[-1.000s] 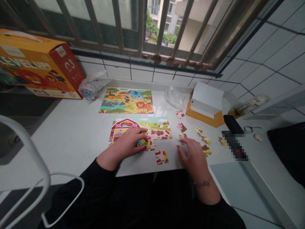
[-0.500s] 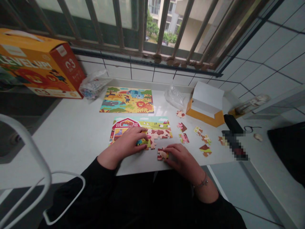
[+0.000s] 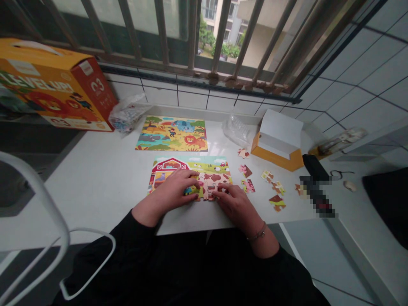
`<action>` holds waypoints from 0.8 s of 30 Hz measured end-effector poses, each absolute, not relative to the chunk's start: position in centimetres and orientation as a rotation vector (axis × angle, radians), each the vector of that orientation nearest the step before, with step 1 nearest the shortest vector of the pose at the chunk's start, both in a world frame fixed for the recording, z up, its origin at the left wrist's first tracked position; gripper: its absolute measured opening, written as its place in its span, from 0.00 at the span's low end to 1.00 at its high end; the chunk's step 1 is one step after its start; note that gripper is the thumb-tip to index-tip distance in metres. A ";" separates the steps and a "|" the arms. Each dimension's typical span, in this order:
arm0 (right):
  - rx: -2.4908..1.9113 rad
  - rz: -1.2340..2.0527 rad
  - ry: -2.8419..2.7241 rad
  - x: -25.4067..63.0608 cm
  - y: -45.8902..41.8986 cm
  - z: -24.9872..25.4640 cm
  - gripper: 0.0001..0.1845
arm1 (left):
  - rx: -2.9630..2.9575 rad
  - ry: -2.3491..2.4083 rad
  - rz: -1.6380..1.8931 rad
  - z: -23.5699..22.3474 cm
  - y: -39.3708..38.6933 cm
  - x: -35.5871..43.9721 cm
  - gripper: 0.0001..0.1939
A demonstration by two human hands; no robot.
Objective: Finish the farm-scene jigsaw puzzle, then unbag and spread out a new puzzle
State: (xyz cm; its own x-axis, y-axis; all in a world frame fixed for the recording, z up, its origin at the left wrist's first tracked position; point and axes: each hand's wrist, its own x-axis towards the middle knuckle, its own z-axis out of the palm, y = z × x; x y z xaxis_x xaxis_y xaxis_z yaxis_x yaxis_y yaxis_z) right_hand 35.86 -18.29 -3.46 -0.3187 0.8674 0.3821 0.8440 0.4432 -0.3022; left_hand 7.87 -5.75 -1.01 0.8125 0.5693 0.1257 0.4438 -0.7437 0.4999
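Note:
A partly joined farm jigsaw puzzle with a red barn and a spotted cow lies on the white counter. My left hand rests on its lower middle, fingers spread and slightly curled, covering part of the barn side. At the puzzle's lower edge, my right hand pinches a brown-and-pink puzzle piece between thumb and fingers. The piece meets the cow section; whether it is fully locked in cannot be seen. Loose puzzle pieces lie to the right of my right hand.
Behind the farm puzzle lies a safari picture puzzle. An orange-and-white open box and a clear plastic wrapper stand at the back right. A large orange box and a plastic bag are at left. A white curved tube crosses the near left.
My right hand has moved up and left with the puzzle piece, from the bare counter to the puzzle's lower edge. My left hand has stayed on the puzzle.

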 end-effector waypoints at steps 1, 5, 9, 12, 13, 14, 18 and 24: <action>-1.441 0.061 -2.210 35.8 -18.4 -3.4 0.19 | 2.543 0.756 0.376 -1.0 -5.8 7.9 0.09; -1.451 0.066 -2.224 35.8 -18.4 -3.3 0.21 | 2.540 0.755 0.380 -1.1 -5.7 7.9 0.09; -1.435 0.073 -2.226 35.5 -18.3 -3.2 0.18 | 2.529 0.750 0.385 -1.1 -5.8 7.9 0.09; -1.438 0.080 -2.231 35.2 -18.4 -3.1 0.16 | 2.525 0.748 0.408 -1.2 -5.7 7.8 0.09; -1.446 0.077 -2.230 35.1 -18.5 -3.1 0.15 | 2.527 0.748 0.412 -1.3 -5.7 7.8 0.09; -1.455 0.070 -2.229 34.9 -18.5 -3.0 0.14 | 2.530 0.748 0.413 -1.5 -5.7 7.8 0.09; -1.514 0.039 -2.228 34.2 -18.8 -2.8 0.13 | 2.544 0.755 0.396 -1.8 -5.6 7.7 0.10; -1.564 0.061 -2.170 33.4 -19.1 -2.6 0.14 | 2.544 0.759 0.389 -1.6 -5.6 7.8 0.11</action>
State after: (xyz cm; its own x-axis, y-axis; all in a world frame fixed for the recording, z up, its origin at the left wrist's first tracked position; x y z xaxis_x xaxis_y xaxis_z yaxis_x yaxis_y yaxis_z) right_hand 33.40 -19.12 -2.56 -0.2464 0.9080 0.3389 0.8874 0.3519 -0.2977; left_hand 7.84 -5.64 -1.57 0.8083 0.5730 0.1355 0.4449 -0.7451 0.4969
